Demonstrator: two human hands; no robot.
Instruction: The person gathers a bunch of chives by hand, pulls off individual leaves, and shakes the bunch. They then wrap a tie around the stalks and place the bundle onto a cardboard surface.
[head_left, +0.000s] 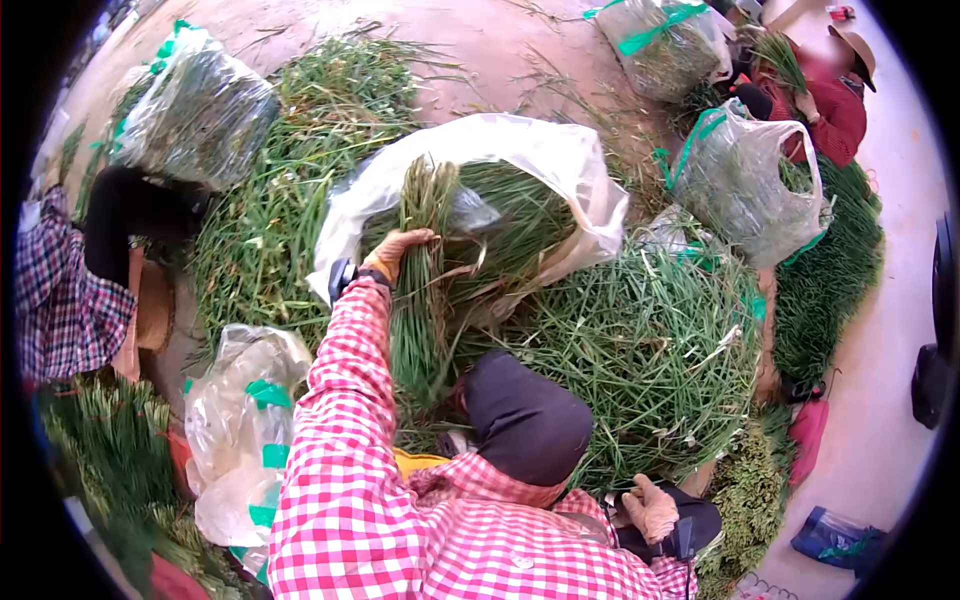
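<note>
My left hand (398, 252) is closed around a bundle of long green stalks (425, 290) with paler ends pointing up. It holds the bundle upright over the near left side of an open white plastic bag (470, 132). More green stalks (515, 215) lie inside that bag. Down by my dark-clothed leg (525, 415), my right hand (652, 512) has its fingers curled in; whatever they may hold is hidden. A wide heap of loose green stalks (640, 350) spreads between my right hand and the bag.
Filled clear bags stand at the upper left (200, 110), top (665, 45) and right (745, 180). Crumpled plastic bags (245, 400) lie left of my arm. One person in a plaid shirt (70, 290) sits left; another in red (835, 120) holds stalks at the upper right.
</note>
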